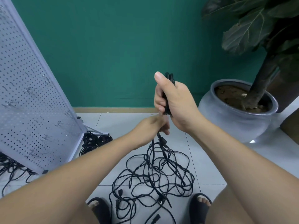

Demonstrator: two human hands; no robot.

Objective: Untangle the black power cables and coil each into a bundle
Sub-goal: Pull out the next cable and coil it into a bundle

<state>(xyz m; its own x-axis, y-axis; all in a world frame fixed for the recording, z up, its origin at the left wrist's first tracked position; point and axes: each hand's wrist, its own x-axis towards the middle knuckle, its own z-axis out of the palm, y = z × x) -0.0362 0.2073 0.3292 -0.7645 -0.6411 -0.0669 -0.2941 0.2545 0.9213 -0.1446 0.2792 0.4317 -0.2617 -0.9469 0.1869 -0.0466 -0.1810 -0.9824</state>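
A person's right hand (173,101) was raised upright in front of a green wall (113,46), fist clamped around a coiled bundle of black power cable (169,78), its loops poking out above the thumb and below the little finger. Just beneath it, the left hand (155,125), blurred, was pinched shut on the strands of cable that hung down from the bundle. Those strands dropped straight into a tangle of black power cables (155,173) spread across the white tiled floor (202,159) between the person's feet, each in a dark sandal (98,207). Several plug ends lay at the near edge of the tangle. Both forearms reached forward from the bottom corners of the view, the left lower and angled inward, the right lifted higher with its wrist bent.

To the left, a white perforated panel (29,102) leaned at a slant, with finished cable bundles (95,139) resting on the floor at its foot and more loose cable (11,167) lying behind its lower edge. To the right stood a grey ceramic pot (234,120) holding a large-leaved plant (252,29). No readable writing appeared anywhere.
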